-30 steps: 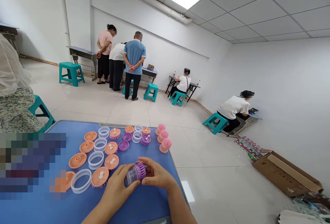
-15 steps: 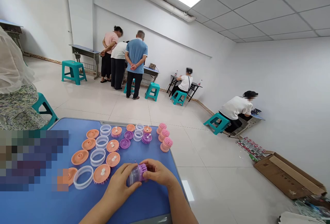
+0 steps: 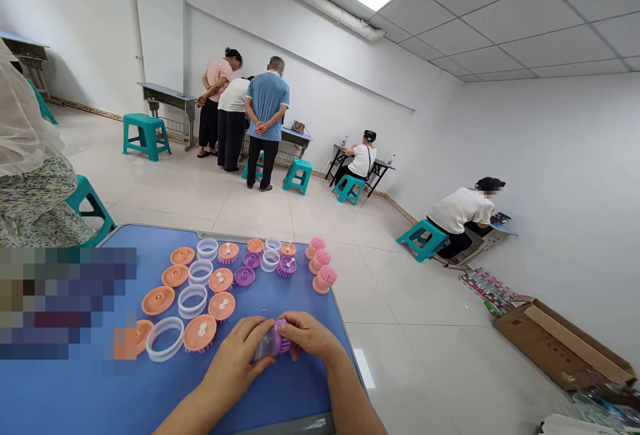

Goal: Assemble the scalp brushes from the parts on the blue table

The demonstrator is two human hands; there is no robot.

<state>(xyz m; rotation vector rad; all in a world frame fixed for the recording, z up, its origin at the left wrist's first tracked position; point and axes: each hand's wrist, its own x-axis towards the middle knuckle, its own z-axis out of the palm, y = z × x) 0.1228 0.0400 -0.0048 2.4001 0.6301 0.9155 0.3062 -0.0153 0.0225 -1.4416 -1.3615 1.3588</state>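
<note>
Both hands have brought the purple-bristled brush (image 3: 273, 343) lower over the blue surface (image 3: 90, 395). The left hand (image 3: 233, 355) wraps its clear cup end, and the right hand (image 3: 310, 335) clasps its bristled end. Each grip is closed on it, its long axis lying nearly crosswise between them, tipped up rightward. An orange disc (image 3: 201, 333) lies just beyond the left hand.
</note>
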